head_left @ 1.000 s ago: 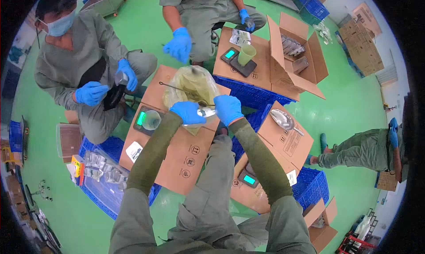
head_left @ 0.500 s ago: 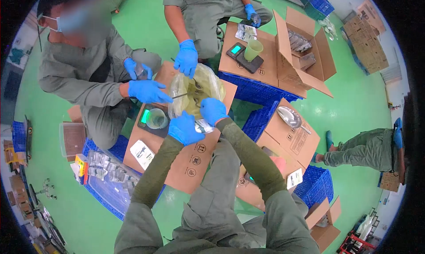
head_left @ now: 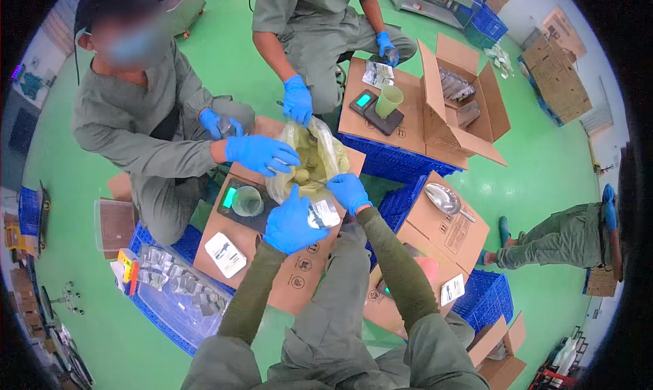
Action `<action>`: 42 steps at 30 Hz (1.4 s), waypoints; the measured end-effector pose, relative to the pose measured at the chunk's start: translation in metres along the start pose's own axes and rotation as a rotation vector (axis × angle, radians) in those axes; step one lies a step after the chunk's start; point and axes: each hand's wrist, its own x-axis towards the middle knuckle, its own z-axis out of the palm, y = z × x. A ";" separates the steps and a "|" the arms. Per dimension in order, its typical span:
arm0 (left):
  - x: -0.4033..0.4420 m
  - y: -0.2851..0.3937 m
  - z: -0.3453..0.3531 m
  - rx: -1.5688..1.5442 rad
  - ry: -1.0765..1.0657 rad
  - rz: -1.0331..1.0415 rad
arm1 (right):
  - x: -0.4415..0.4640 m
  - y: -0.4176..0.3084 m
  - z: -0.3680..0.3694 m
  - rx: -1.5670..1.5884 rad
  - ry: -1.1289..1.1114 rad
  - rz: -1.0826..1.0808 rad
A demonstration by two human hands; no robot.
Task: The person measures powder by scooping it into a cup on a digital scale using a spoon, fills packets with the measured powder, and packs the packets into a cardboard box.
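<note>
A clear plastic bag of yellow-green powder [head_left: 338, 157] stands open on a cardboard surface [head_left: 289, 291] in front of me. My left hand [head_left: 294, 225], one finger raised, is closed at the near side of the bag on a small pouch with a white label [head_left: 323, 214]. My right hand [head_left: 348, 192] is closed at the bag's right edge on what looks like a spoon [head_left: 315, 181], its far end in the powder. A co-worker's gloved hand [head_left: 262, 155] reaches over the bag's left side; another person's hand [head_left: 297, 100] is at its far rim.
Left of the bag, a cup [head_left: 247, 201] stands on a lit scale [head_left: 229, 197]. Filled pouches lie in a lidded bin [head_left: 170, 312]. A metal scoop [head_left: 443, 199] rests at right. Behind are a green cup [head_left: 388, 101] and an open carton [head_left: 500, 111].
My left hand has turned and lowered slightly, showing more of the pouch. My right hand has moved right and down to the bag's edge. The co-worker's hand has shifted right over the bag.
</note>
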 end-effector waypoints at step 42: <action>-0.120 0.053 0.072 -0.907 0.185 0.062 | -0.028 -0.025 -0.038 -0.087 0.216 0.036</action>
